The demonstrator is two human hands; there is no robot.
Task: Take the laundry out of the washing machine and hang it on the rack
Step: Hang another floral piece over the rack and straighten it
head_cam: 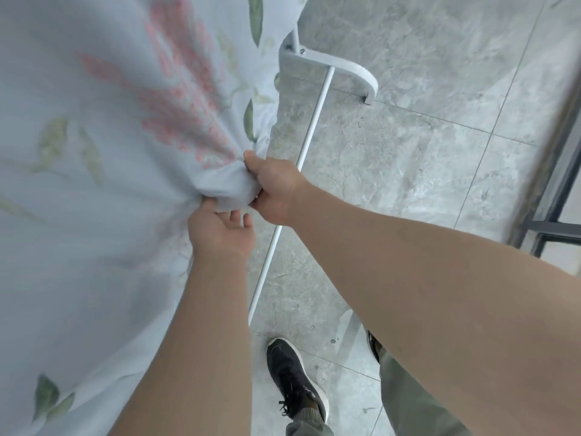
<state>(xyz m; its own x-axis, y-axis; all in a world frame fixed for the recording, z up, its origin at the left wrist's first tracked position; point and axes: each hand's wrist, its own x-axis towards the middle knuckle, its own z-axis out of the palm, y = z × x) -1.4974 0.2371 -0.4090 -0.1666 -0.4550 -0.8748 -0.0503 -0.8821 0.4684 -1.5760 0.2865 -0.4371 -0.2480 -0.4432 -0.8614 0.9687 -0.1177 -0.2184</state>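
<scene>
A large pale blue sheet (pixel 94 152) printed with pink flowers and green leaves fills the left half of the view, draped over the white drying rack (pixel 333 62). My right hand (pixel 275 190) grips a bunched fold of the sheet at its right edge. Just below it, my left hand (pixel 220 229) reaches under the same bunch, its fingertips hidden in the cloth and its thumb out to the right. The rack's lower white bar (pixel 309 130) runs diagonally beneath my hands. No washing machine is in view.
Grey marbled floor tiles (pixel 424 158) spread to the right. A dark metal frame (pixel 553 215) stands at the right edge. My feet in black shoes (pixel 295 379) stand on the tiles close to the rack's bar.
</scene>
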